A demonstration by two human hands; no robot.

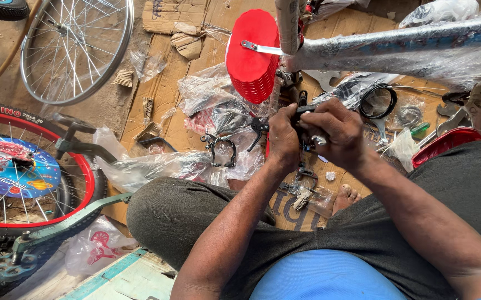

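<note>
- Your left hand (282, 139) and right hand (335, 133) meet at frame centre, above your crossed legs, both closed around a small black brake part (302, 111).
- Left grip: fingers curled shut on the part's left side.
- Right grip: fingers wrapped over its right side, thumb on top; a silver bit shows at the fingertips.
- Most of the part is hidden between your palms; exact shape cannot be told.
- Just left of your left hand, a black brake caliper (222, 151) lies on crumpled clear plastic (218, 100), apart from the hand.
- Red mudguard (251, 53) sits above your hands, next to the plastic-wrapped bike frame tube (418, 47).
- Cardboard (162, 94) covers the floor under everything.
- Red-rimmed wheel (29, 172) with tyre far left, bare spoked rim (73, 50) top left, both well apart from your hands.
- Bare foot (346, 197) just below your right hand.
</note>
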